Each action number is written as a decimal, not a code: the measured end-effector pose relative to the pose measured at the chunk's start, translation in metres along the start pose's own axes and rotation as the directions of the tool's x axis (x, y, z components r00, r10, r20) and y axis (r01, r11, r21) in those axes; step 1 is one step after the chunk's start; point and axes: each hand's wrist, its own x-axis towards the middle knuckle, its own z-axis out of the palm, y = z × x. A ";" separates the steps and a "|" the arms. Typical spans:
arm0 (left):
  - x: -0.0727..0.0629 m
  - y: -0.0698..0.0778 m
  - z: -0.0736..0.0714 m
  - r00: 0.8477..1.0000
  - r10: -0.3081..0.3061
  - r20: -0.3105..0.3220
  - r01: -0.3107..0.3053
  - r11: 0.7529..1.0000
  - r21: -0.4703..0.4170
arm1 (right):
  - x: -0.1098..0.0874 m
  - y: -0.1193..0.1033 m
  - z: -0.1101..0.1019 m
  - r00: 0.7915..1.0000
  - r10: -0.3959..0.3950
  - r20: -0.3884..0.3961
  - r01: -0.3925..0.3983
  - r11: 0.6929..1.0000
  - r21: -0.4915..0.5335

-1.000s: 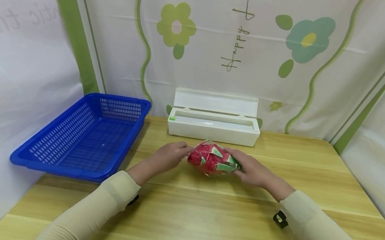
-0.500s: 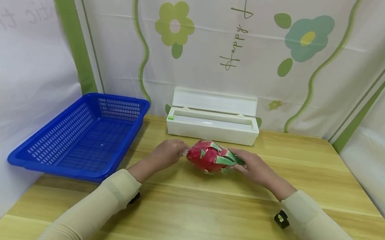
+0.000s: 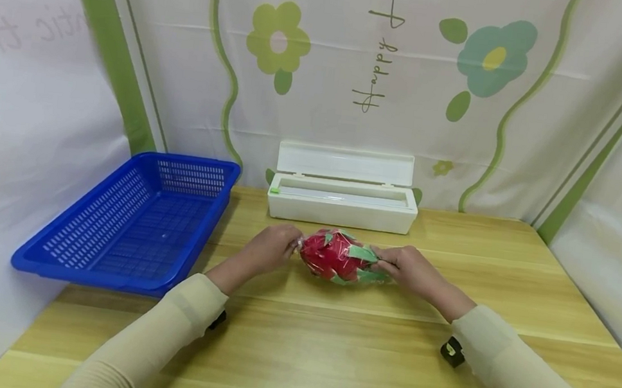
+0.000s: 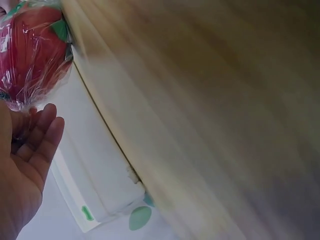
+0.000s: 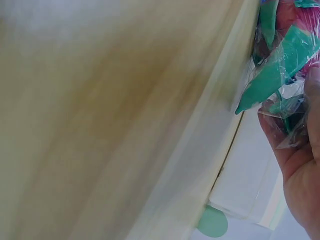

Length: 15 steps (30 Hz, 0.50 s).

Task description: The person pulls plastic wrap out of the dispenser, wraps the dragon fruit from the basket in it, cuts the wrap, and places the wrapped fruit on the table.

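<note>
A red dragon fruit with green scales (image 3: pixel 332 256) is wrapped in clear plastic film and held crosswise between both hands, in front of the white box. My left hand (image 3: pixel 274 249) pinches the gathered film at the fruit's left end. In the left wrist view the film (image 4: pixel 22 102) bunches into the fingers of that hand (image 4: pixel 27 160). My right hand (image 3: pixel 409 271) pinches the film at the leafy right end. The right wrist view has loose film (image 5: pixel 287 120) between its thumb and fingers, beside a green leaf tip (image 5: pixel 272 75).
Behind the fruit stands a white film dispenser box (image 3: pixel 341 214), its lid (image 3: pixel 346 163) raised. A blue plastic basket (image 3: pixel 167 228) sits at the left of the wooden table (image 3: pixel 326 357). Printed cloth (image 3: pixel 327 112) hangs around the back and sides.
The dragon fruit has turned about its long axis, so different scales show. My right hand's fingers have shifted on the leafy end, while the left keeps its pinch on the film.
</note>
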 end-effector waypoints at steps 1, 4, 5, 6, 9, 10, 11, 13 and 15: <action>0.000 0.000 0.000 1.000 -0.016 0.010 0.016 1.000 -0.007 | 0.000 -0.001 0.000 1.000 0.005 0.000 -0.005 1.000 0.002; -0.001 0.000 0.001 0.997 -0.060 0.041 0.061 0.998 -0.020 | 0.001 -0.003 -0.001 1.000 0.022 0.015 -0.022 1.000 0.020; -0.001 0.000 0.000 0.996 -0.069 0.049 0.070 0.997 -0.026 | 0.000 -0.003 -0.001 0.999 0.027 0.021 -0.028 0.999 0.024; -0.001 0.000 0.000 0.996 -0.077 0.055 0.079 0.996 -0.031 | 0.000 -0.003 -0.002 0.999 0.034 0.026 -0.035 0.999 0.027; -0.001 0.001 -0.001 0.994 -0.092 0.066 0.094 0.995 -0.038 | -0.001 -0.002 -0.002 0.999 0.040 0.036 -0.041 0.999 0.021; -0.001 0.001 -0.002 0.993 -0.095 0.070 0.098 0.994 -0.041 | -0.002 -0.001 -0.001 0.999 0.041 0.036 -0.041 0.999 0.011; -0.001 0.001 -0.002 0.992 -0.098 0.075 0.101 0.994 -0.043 | -0.003 0.000 -0.002 0.998 0.042 0.036 -0.042 0.999 0.004; -0.001 0.002 -0.003 0.991 -0.101 0.082 0.105 0.993 -0.047 | -0.005 0.000 -0.003 0.999 0.037 0.036 -0.037 0.999 -0.003; -0.001 0.003 -0.004 0.990 -0.105 0.091 0.110 0.993 -0.048 | -0.008 0.001 -0.006 0.999 0.032 0.033 -0.032 0.999 -0.010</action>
